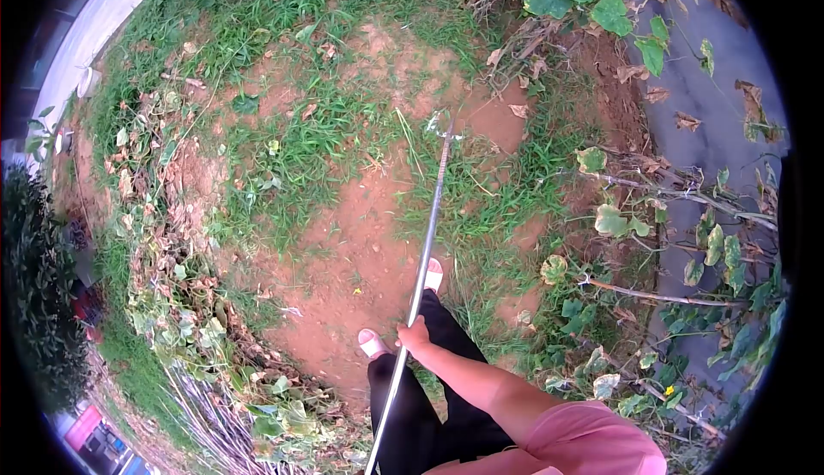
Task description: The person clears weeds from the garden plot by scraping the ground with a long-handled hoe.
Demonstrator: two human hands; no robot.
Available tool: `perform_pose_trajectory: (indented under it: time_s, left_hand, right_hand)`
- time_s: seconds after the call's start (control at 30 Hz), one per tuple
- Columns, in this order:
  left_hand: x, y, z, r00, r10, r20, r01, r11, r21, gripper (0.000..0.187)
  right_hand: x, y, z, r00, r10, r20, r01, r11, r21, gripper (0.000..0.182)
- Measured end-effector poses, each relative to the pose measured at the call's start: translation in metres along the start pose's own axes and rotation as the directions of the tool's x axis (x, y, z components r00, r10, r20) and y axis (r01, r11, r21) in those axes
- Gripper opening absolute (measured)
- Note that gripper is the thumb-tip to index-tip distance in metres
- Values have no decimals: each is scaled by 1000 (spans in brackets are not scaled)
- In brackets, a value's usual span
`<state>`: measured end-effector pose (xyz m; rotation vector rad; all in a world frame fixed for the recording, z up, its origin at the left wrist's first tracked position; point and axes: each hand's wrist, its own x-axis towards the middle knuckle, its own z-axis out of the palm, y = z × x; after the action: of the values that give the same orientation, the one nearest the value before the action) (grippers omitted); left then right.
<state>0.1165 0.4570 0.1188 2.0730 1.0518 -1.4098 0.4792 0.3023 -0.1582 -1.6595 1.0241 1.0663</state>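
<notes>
My right hand [414,336] is closed around the silvery shaft of a long-handled garden tool [430,226]. The shaft runs from the bottom edge of the view, past my legs, to the ground ahead. Its far end reaches the soil and grass, where a small pale, shiny piece shows; I cannot make out the kind of head. My left hand is out of view. Below the shaft are my dark trousers [451,338] and pink-and-white shoes [372,344], standing on reddish bare soil [343,260].
Withered vines [184,192] and dry leaves line the left side, with a heap of thin sticks [206,415] below. On the right, leafy vine stems [687,192] spread over a grey paved strip [687,89]. Green grass [309,132] grows in patches ahead.
</notes>
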Motion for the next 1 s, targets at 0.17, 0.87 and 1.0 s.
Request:
perform_pose_trajectory:
  time_s: [0.17,0.87,1.0]
  left_hand:
    - [72,160,-61,986,-166,-36,170,971,168,33]
    - [36,-37,65,998,-11,-56,4,991,-134,37]
    - [112,105,-20,997,-77,-10,78,994,72,33]
  right_hand:
    - [59,-124,-33,984,-155,-93,178,923,341,27]
    - [-16,-6,21,966,73,-250,-49,994,98,27]
    - [56,-84,0,891,-275,-362,355,918,176,30]
